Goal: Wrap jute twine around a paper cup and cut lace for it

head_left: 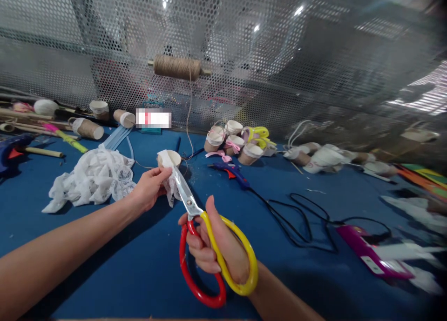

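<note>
My left hand [149,188] pinches a strip of white lace [171,185] beside a small cup [174,157] with a pale inside. Whether its fingers also grip the cup is hidden. In my right hand [218,242] is a pair of scissors [189,203] with one red and one yellow handle loop. The blades lie near together, their tips up against the lace by the cup. A heap of white lace [99,177] lies on the blue table [146,274], left of my left hand.
A blue glue gun [232,173] lies right of centre, its black cable running toward a purple power strip [372,253]. Several small wrapped cups [233,142] stand behind it. A twine spool [177,67] hangs before the perforated metal panel [244,28]. Sticks [38,118] lie far left.
</note>
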`<control>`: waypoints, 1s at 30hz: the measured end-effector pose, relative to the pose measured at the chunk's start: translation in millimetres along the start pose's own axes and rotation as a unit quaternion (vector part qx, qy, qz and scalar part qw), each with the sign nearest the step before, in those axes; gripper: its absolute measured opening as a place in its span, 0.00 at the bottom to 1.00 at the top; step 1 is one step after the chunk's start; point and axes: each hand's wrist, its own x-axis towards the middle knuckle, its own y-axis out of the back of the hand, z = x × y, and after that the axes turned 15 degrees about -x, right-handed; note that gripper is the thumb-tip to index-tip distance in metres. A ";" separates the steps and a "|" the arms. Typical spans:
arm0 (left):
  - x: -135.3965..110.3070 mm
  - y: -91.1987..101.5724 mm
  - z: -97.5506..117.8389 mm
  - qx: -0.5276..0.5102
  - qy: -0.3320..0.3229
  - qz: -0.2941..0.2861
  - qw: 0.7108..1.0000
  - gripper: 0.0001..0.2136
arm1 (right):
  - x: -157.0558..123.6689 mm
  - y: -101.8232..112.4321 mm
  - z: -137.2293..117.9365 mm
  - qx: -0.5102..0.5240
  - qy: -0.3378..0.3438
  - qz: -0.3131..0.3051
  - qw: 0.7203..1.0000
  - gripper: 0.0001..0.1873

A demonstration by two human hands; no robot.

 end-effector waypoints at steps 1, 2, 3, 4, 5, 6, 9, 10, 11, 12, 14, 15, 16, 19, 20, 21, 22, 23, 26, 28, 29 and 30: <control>-0.2 0.5 -0.6 0.000 -0.004 -0.002 1.000 0.10 | 0.1 -0.3 0.1 0.004 0.005 -0.003 1.000 0.37; -0.5 0.8 -1.2 -0.001 -0.006 -0.004 1.000 0.10 | 0.2 -0.6 0.3 0.008 0.010 -0.007 1.000 0.38; -0.9 0.8 -1.5 -0.001 -0.008 -0.005 1.000 0.10 | 0.2 -0.6 0.5 0.011 0.016 -0.011 1.000 0.38; -1.4 0.8 -1.8 -0.001 -0.010 -0.005 1.000 0.09 | 0.2 -0.5 0.7 0.014 0.020 -0.016 1.000 0.39; -1.8 0.6 -1.9 -0.002 -0.010 -0.005 1.000 0.09 | 0.1 -0.3 0.9 0.016 0.022 -0.019 0.999 0.39; -2.3 0.4 -1.9 -0.003 -0.011 -0.005 1.000 0.09 | -0.1 0.1 1.0 0.018 0.022 -0.024 0.999 0.39; -3.6 0.0 -1.6 -0.006 -0.010 -0.006 1.000 0.09 | -0.7 1.0 0.3 0.027 0.016 -0.037 0.999 0.39; -4.0 0.0 -1.6 -0.007 -0.009 -0.007 1.000 0.09 | -0.9 1.2 -0.3 0.029 0.013 -0.039 0.999 0.39; -4.4 0.1 -1.6 -0.008 -0.008 -0.009 1.000 0.09 | -0.9 1.2 -1.0 0.031 0.012 -0.040 0.999 0.40; -4.8 0.3 -1.5 -0.009 -0.007 -0.011 1.000 0.09 | -1.0 1.1 -1.8 0.031 0.011 -0.042 0.999 0.40; -5.6 0.5 -1.5 -0.010 -0.006 -0.014 1.000 0.09 | -0.9 0.5 -3.9 0.032 0.010 -0.044 0.998 0.40; -5.9 0.5 -1.5 -0.011 -0.005 -0.014 1.000 0.09 | -0.8 0.0 -5.1 0.034 0.010 -0.046 0.998 0.40; -6.2 0.4 -1.3 -0.011 -0.005 -0.014 1.000 0.09 | -0.7 -0.5 -6.4 0.035 0.011 -0.048 0.998 0.40; -6.6 -0.1 -0.7 -0.013 -0.004 -0.014 1.000 0.09 | -0.8 -2.2 -10.4 0.038 0.008 -0.058 0.998 0.39; -6.6 -0.2 -0.5 -0.014 -0.005 -0.013 1.000 0.09 | -1.0 -2.6 -11.6 0.037 0.007 -0.061 0.997 0.39; -6.5 -0.3 -0.3 -0.015 -0.005 -0.012 1.000 0.09 | -1.3 -3.0 -12.5 0.036 0.006 -0.063 0.997 0.39; -6.3 -0.2 -0.1 -0.016 -0.006 -0.012 1.000 0.09 | -1.5 -3.2 -13.3 0.036 0.006 -0.064 0.997 0.39; -6.1 -0.1 0.0 -0.017 -0.007 -0.012 1.000 0.09 | -1.9 -3.4 -13.7 0.037 0.006 -0.066 0.997 0.38; -5.5 1.0 0.2 -0.022 -0.007 -0.016 1.000 0.09 | -2.9 -4.1 -14.2 0.048 0.002 -0.075 0.996 0.38; -5.2 1.7 0.0 -0.025 -0.005 -0.019 0.999 0.08 | -3.5 -4.7 -14.2 0.057 -0.001 -0.082 0.995 0.39; -5.2 1.9 -0.1 -0.027 -0.003 -0.020 0.999 0.08 | -3.6 -5.0 -14.2 0.060 -0.002 -0.085 0.995 0.39; -5.3 1.9 -0.2 -0.030 -0.001 -0.022 0.999 0.08 | -3.7 -5.2 -14.2 0.062 -0.002 -0.087 0.994 0.39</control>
